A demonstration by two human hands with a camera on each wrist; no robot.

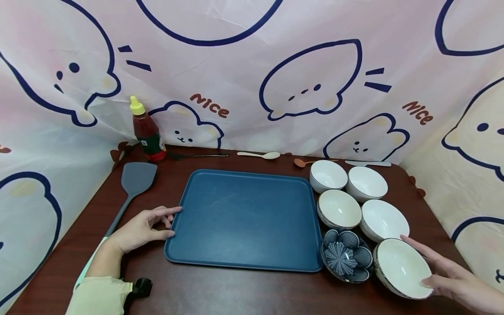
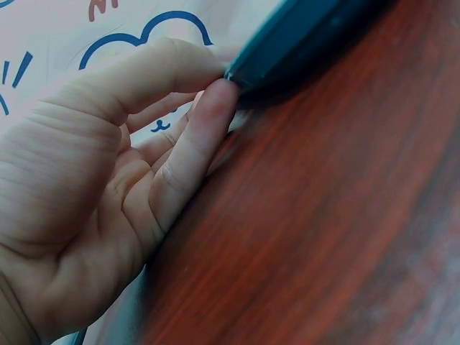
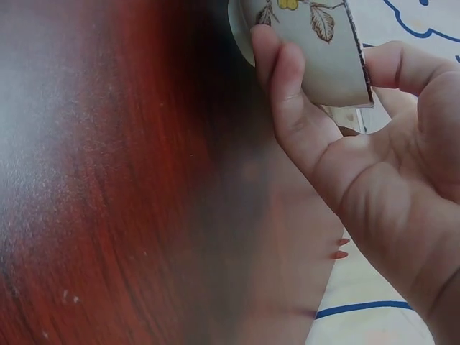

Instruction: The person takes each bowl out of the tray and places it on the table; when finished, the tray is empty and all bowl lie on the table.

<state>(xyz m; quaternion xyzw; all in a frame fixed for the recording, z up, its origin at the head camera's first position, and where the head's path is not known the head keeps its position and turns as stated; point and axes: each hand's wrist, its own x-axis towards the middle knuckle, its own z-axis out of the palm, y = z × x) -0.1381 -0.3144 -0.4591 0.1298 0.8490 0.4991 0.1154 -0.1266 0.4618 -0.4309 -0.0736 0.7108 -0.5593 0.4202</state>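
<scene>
In the head view my left hand [image 1: 143, 228] is at the left rim of a blue rectangular tray [image 1: 244, 264], its thumb and fingertips on the edge. The left wrist view shows this hand [image 2: 108, 158] pinching the tray rim [image 2: 287, 50]. My right hand [image 1: 453, 273] grips a white bowl [image 1: 405, 269] at the front right, thumb over the rim and fingers against the outside. A leaf and yellow flower pattern shows on that bowl [image 3: 323, 65] in the right wrist view. Whether its base touches the table is hidden.
Several white bowls [image 1: 339, 210] and a dark blue petal-patterned bowl [image 1: 341, 259] stand right of the tray. A grey spatula [image 1: 138, 177] lies left. Behind are a red sauce bottle [image 1: 147, 135], a white spoon [image 1: 260, 155], a brown spoon [image 1: 301, 162] and a knife [image 1: 368, 163].
</scene>
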